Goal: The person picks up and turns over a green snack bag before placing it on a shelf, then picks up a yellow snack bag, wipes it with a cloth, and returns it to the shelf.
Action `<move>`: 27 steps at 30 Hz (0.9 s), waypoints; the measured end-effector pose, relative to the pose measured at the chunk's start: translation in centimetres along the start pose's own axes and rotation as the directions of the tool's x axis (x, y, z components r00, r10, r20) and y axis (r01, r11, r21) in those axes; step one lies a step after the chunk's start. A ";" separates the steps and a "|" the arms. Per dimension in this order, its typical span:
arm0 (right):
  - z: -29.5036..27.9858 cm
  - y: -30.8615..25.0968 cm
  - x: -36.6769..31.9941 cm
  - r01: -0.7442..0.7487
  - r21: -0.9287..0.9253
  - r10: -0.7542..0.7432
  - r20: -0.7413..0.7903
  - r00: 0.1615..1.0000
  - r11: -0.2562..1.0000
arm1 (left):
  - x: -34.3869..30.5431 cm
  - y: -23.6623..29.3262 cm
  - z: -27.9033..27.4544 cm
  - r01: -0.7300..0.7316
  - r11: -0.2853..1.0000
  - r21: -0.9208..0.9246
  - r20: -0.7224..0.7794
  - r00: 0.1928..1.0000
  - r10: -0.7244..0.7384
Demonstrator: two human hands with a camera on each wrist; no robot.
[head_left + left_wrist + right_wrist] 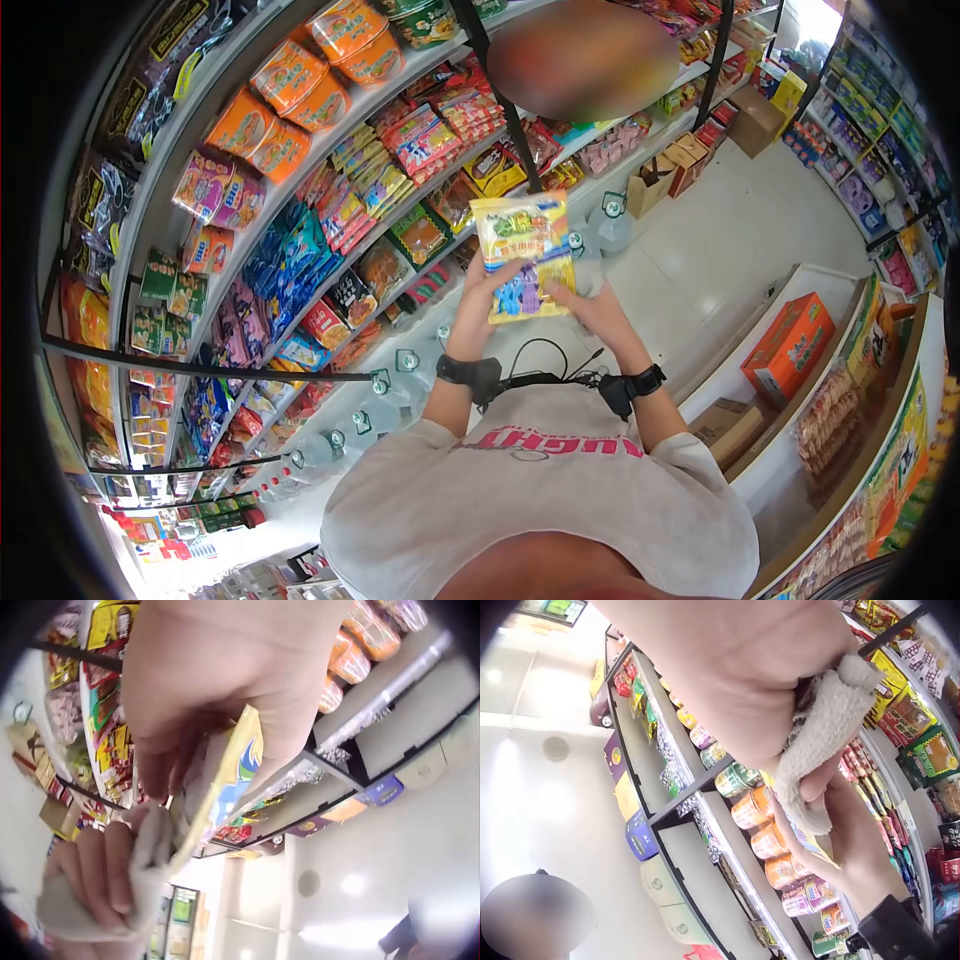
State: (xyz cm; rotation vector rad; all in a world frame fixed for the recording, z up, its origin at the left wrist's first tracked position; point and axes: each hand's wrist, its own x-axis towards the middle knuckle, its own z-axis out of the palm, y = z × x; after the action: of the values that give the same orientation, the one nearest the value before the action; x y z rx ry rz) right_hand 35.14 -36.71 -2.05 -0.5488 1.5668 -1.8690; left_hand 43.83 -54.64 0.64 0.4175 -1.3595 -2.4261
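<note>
A yellow snack packet (523,240) with blue and purple print is held upright before the chest in the head view. My left hand (483,292) grips its left side, thumb over the front. In the left wrist view the packet (232,784) is seen edge-on beneath that hand. My right hand (600,308) is at the packet's lower right, holding a white cloth (825,735). The cloth is bunched in the right fingers, against the packet, and hides part of it in the right wrist view.
Curved shelves of bagged snacks (350,180) and orange noodle tubs (287,78) rise ahead and left. Large clear water bottles (380,405) line the floor below. At right, a low shelf holds an orange box (790,348) and a brown carton (725,430). More stocked shelves stand far right.
</note>
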 end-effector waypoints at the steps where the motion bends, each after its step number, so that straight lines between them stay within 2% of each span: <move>1: -0.4 0.4 0.3 -0.043 -0.010 0.042 -0.097 0.994 0.999 | -0.2 0.5 0.0 -0.034 0.999 -0.010 -0.029 0.999 0.034; 2: -0.4 0.6 0.7 -0.084 -0.018 0.079 -0.192 0.978 0.996 | -0.3 1.1 -0.1 -0.072 0.997 -0.019 -0.058 0.996 0.071; 5: 1.6 0.2 1.8 0.224 0.019 -0.203 -0.361 0.910 0.974 | -1.2 2.3 -1.6 -0.158 0.986 0.054 -0.077 0.984 0.162; 7: 5.8 -0.8 1.5 0.466 -0.288 -0.526 -0.184 0.830 0.836 | -2.0 2.5 -2.0 -0.216 0.970 0.111 -0.067 0.972 0.224; 8: 8.5 -1.6 1.2 0.574 -0.411 -0.648 -0.057 0.759 0.708 | -1.9 1.8 -3.4 -0.228 0.936 0.269 0.000 0.972 0.237; 9: 11.3 -3.0 0.4 0.596 -0.621 -0.705 0.097 0.703 0.509 | -2.6 1.2 -4.3 -0.197 0.967 0.160 -0.020 0.979 0.203; 10: 13.3 -4.0 -0.3 0.590 -0.766 -0.710 0.265 0.652 0.256 | -3.9 0.5 -5.0 -0.165 0.985 0.047 -0.037 0.985 0.167; 11: 14.1 -3.8 -0.1 0.610 -0.736 -0.701 0.269 0.661 0.293 | -4.8 0.2 -5.7 -0.132 0.989 -0.069 -0.050 0.990 0.129; 12: 14.7 -3.5 0.4 0.629 -0.705 -0.691 0.275 0.668 0.327 | -4.9 0.9 -7.0 -0.177 0.980 0.089 0.028 0.984 0.175; 13: 15.2 -3.1 1.1 0.647 -0.672 -0.683 0.283 0.674 0.360 | -5.5 1.6 -8.0 -0.185 0.974 0.127 0.072 0.982 0.177; 15: 15.9 1.0 4.0 0.470 -0.572 -0.541 0.054 0.840 0.672 | -7.7 2.6 -9.4 -0.191 0.961 0.200 0.151 0.975 0.162; 16: 16.5 2.1 4.2 0.343 -0.488 -0.421 -0.055 0.905 0.802 | -8.7 3.0 -9.6 -0.138 0.976 0.167 0.145 0.983 0.114; 18: 16.9 2.7 3.9 0.281 -0.421 -0.315 -0.010 0.949 0.863 | -9.8 2.4 -11.1 -0.112 0.980 0.165 0.139 0.986 0.089; 19: 17.4 2.3 4.1 0.255 -0.387 -0.271 0.014 0.962 0.886 | -9.8 2.3 -11.9 -0.107 0.980 0.166 0.144 0.986 0.084; 20: 18.3 2.2 3.9 0.393 -0.505 -0.413 0.077 0.907 0.768 | -10.1 2.1 -12.4 -0.078 0.986 0.146 0.139 0.989 0.058; 22: 20.5 1.8 2.0 0.593 -0.676 -0.617 0.253 0.745 0.438 | -10.3 1.0 -13.4 -0.170 0.941 0.294 0.129 0.982 0.137; 23: 20.8 2.1 1.5 0.530 -0.705 -0.570 0.216 0.793 0.470 | -10.5 0.6 -13.9 -0.213 0.907 0.364 0.129 0.976 0.177; 24: 20.7 2.4 1.0 0.465 -0.731 -0.522 0.174 0.835 0.500 | -11.2 1.6 -14.2 -0.126 0.927 0.353 0.148 0.986 0.078; 25: 20.6 2.6 0.6 0.398 -0.750 -0.476 0.127 0.870 0.528 | -11.3 2.3 -14.3 -0.110 0.950 0.293 0.209 0.977 0.048; 27: 17.3 3.4 2.1 0.106 -0.733 -0.147 0.009 0.989 0.672 | -11.7 3.5 -14.5 -0.060 0.983 0.175 0.327 0.945 0.000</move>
State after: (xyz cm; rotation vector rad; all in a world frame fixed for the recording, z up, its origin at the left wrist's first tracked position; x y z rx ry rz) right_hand 45.85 -50.81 -1.95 -0.9799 2.3688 -1.2655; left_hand 60.71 -62.50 -2.56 0.0334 -1.7197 -2.4306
